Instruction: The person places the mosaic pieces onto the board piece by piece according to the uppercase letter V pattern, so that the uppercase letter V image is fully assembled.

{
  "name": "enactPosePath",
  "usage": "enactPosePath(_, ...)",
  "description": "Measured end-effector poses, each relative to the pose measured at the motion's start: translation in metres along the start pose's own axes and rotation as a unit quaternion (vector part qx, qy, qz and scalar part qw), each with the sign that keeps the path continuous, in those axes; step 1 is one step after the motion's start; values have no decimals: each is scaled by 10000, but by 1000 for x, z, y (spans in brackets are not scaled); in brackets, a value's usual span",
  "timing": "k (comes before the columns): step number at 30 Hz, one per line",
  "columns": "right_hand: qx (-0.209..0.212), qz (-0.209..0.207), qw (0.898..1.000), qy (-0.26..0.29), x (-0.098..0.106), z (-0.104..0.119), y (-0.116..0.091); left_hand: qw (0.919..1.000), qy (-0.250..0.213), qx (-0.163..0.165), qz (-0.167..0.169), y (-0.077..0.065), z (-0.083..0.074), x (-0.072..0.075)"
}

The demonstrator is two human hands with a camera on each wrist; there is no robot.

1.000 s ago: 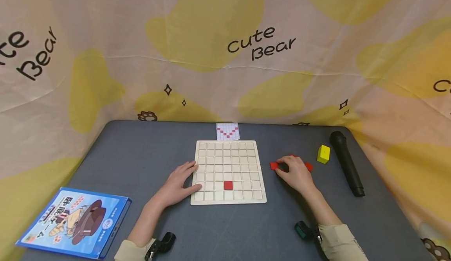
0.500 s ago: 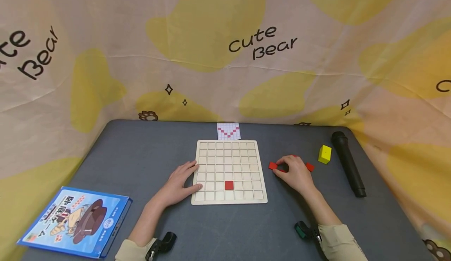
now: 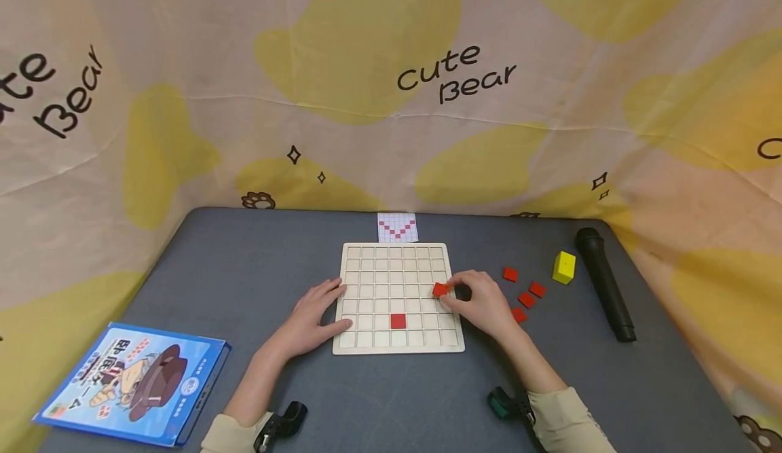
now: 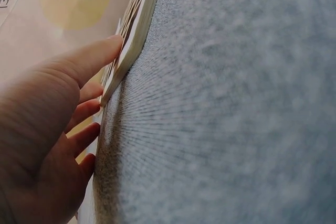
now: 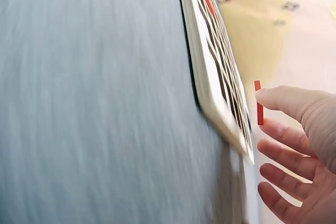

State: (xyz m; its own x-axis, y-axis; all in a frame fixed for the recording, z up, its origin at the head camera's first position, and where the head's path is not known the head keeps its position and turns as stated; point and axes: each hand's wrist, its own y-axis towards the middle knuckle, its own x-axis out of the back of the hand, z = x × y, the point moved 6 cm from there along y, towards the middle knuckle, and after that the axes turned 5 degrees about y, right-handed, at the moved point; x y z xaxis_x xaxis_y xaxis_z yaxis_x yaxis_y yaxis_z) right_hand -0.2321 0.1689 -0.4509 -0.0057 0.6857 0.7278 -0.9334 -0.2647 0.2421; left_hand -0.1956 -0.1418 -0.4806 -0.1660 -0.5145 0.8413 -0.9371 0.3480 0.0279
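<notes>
My right hand (image 3: 482,301) pinches a thin red square tile (image 3: 440,290) between thumb and fingers, over the right side of the white grid board (image 3: 366,339). In the right wrist view the tile (image 5: 259,103) shows edge-on at the thumb tip. At the board's left edge, my left hand (image 3: 310,320) rests with straight, spread fingers, its thumb (image 4: 100,56) lying on the rim. One red tile (image 3: 398,321) sits in a cell of the second row from the front. Several loose red tiles (image 3: 527,299) lie on the table right of my right hand.
Behind the board lies a small pattern card (image 3: 398,227) with pink squares in a V. A yellow block (image 3: 564,267) and a black microphone (image 3: 605,283) are at the right. At the front left is a blue box (image 3: 131,385). A printed curtain (image 3: 366,100) hangs behind the grey table (image 3: 244,256).
My right hand has moved left from the loose tiles to above the board's right side, carrying one red tile. The left hand has stayed on the board's edge.
</notes>
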Motion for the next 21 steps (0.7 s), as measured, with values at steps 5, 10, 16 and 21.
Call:
enactPosePath(5, 110, 341, 9991, 240, -23, 23, 6, 10000, -6, -11, -15, 1, 0, 0)
enactPosePath(10, 260, 623, 9973, 296, -43, 44, 11, 10000, -12, 34, 31, 2, 1, -1)
enactPosePath(16, 551, 765, 9955, 95, -59, 58, 14, 9998, 56, 64, 179, 2, 1, -1)
enactPosePath(21, 672, 843, 9941, -60, -68, 64, 16, 9989, 169, 14, 440, 0, -2, 1)
